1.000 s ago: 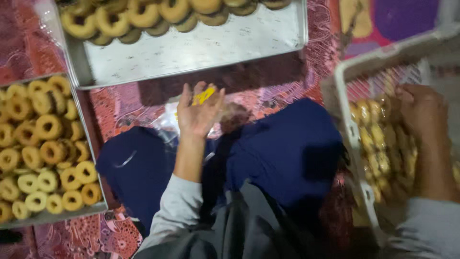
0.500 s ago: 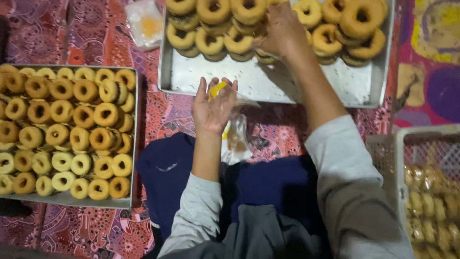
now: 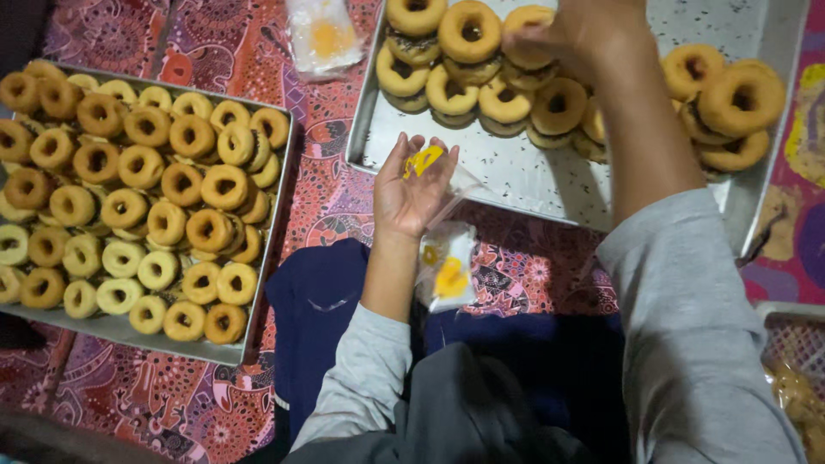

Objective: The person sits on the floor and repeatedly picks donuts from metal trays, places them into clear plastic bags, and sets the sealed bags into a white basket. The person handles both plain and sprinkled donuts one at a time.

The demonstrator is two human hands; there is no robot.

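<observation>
Patterned red cloth [image 3: 258, 51] underlay everything as her right hand [image 3: 584, 34] pinched a doughnut [image 3: 526, 34], left hand [image 3: 412, 185] cupping a clear bag [image 3: 443, 185]; wider opening seemed wise.

Patterned red cloth [image 3: 326, 198], two metal doughnut trays [image 3: 266, 283] [image 3: 516, 176], plastic packets [image 3: 322, 34]

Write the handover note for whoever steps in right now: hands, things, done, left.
Left hand: palm up over the lap, holding an open clear bag with a yellow mark; no doughnut in it.
Right hand: stretched to the far tray, fingers on a doughnut atop the pile; whether it is gripped cannot be told.
Left tray: full of doughnuts.
More bags: a stack on the lap, another on the cloth.
Crate at right holds something bagged.
Done: bag opened. Left: doughnut not yet in the bag.
</observation>
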